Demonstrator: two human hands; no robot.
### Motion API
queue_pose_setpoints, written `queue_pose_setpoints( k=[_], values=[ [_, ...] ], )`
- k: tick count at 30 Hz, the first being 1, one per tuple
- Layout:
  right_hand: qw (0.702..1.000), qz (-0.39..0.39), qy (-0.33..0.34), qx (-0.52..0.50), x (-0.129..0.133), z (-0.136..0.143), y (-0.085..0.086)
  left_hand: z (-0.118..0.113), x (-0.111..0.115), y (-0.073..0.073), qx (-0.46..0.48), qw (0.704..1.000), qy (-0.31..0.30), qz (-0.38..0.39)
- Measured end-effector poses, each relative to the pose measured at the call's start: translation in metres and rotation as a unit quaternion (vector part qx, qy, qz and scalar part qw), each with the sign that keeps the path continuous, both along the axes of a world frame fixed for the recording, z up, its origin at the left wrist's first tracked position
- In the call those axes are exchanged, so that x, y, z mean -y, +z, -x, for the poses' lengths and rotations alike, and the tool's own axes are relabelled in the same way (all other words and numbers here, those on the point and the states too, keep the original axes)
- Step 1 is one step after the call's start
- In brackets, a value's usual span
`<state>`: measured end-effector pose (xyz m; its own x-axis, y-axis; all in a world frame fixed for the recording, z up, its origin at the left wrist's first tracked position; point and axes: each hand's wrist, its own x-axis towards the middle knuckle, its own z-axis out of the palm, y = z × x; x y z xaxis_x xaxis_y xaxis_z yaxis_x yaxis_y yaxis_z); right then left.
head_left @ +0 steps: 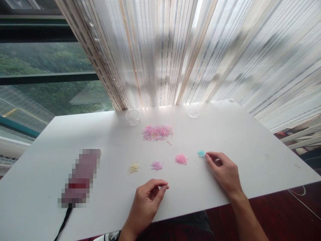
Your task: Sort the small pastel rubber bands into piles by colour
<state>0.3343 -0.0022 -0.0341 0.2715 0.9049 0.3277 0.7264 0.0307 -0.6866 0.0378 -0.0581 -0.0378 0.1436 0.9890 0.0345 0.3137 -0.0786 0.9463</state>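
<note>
On the white table [250, 140], four small colour piles seem already separated: yellow pile [133, 167] leftmost, then purple pile [157, 165], with left hand [147, 199] pinched nearer the near edge; mixed heap [157, 132], apparently unsorted, toward the far edge; pink pile [181, 159]; blue pile [201, 154], where right hand [225, 171] pinches. I cannot tell whether either grips strips.

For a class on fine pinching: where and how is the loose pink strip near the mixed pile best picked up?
Probably across the middle of the loose pink strip, between thumb and fingertip, coming down from the person's side. It is slim and lies on the white table, and the mixed pile sits close beyond its far end.
</note>
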Motion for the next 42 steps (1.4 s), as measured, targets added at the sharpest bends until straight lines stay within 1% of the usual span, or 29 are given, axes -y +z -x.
queue_pose_setpoints(
  k=[5, 7, 9, 10, 12, 15, 17, 20, 27, 33, 38, 42],
  values=[
    [1.0, -0.017, -0.025, -0.003, 0.005, 0.0, -0.001, 0.0, 0.001, 0.0, 0.012, 1.0, 0.016, 0.013],
    [0.999, -0.037, -0.032, -0.003, 0.011, 0.007, 0.001, -0.001, 0.001, 0.0, 0.023, 0.999, 0.023, 0.022],
    [0.998, -0.059, -0.009, -0.01, 0.019, 0.021, 0.005, -0.001, 0.0, 0.001, 0.04, 0.998, 0.03, 0.033],
    [0.997, -0.072, 0.021, -0.018, 0.024, 0.031, 0.007, -0.001, 0.0, 0.002, 0.051, 0.997, 0.033, 0.038],
    [0.99, -0.082, 0.105, -0.047, 0.033, 0.053, 0.01, -0.002, 0.0, 0.003, 0.071, 0.996, 0.039, 0.047],
    [0.967, -0.075, 0.223, -0.095, 0.041, 0.087, 0.012, -0.003, 0.0, 0.004, 0.089, 0.994, 0.044, 0.05],
    [0.953, -0.066, 0.271, -0.119, 0.043, 0.103, 0.011, -0.003, 0.0, 0.005, 0.094, 0.993, 0.046, 0.047],
    [0.94, -0.048, 0.304, -0.145, 0.042, 0.116, 0.008, -0.004, 0.0, 0.006, 0.099, 0.993, 0.052, 0.038],
    [0.931, -0.008, 0.321, -0.176, 0.041, 0.116, 0.004, -0.003, -0.001, 0.006, 0.088, 0.994, 0.054, 0.04],
    [0.937, -0.007, 0.306, -0.169, 0.041, 0.116, 0.004, -0.003, 0.0, 0.003, 0.053, 0.996, 0.057, 0.036],
    [0.941, -0.003, 0.296, -0.164, 0.04, 0.115, 0.005, -0.002, 0.003, 0.0, 0.046, 0.997, 0.051, 0.037],
    [0.941, -0.008, 0.294, -0.167, 0.04, 0.115, 0.005, -0.001, 0.003, 0.001, 0.042, 0.997, 0.048, 0.035]
  ],
)
